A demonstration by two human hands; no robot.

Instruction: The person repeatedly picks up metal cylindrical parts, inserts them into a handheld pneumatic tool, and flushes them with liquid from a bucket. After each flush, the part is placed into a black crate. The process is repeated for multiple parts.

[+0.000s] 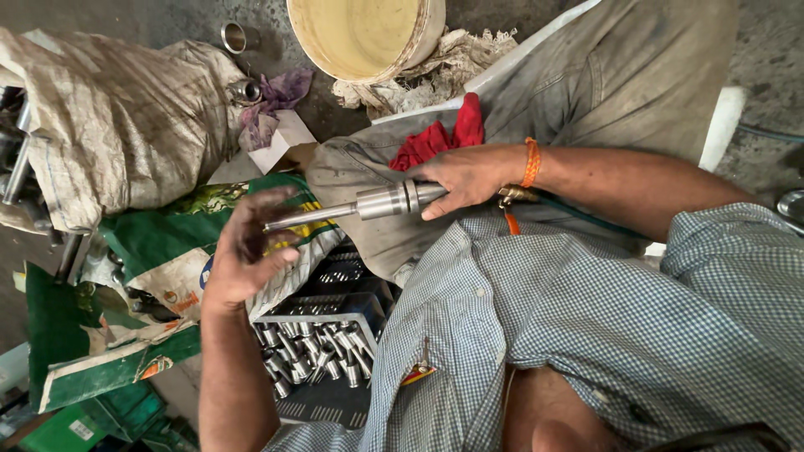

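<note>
A: Starting at the left, what are we seeing on the grimy concrete floor?

B: We are looking at a soiled woven sack lying over metal bars, with green printed bags below it and a cream bucket above.

A: And the hands?

B: Our left hand is hovering open, fingers loosely curled, gripping nothing, its fingertips just beside the tip of the steel nozzle tool. Below it, a dark crate is holding small metal parts.

A: Further right?

B: Our right hand is closing around the tool's thick end over the lap, beside a red rag.
</note>
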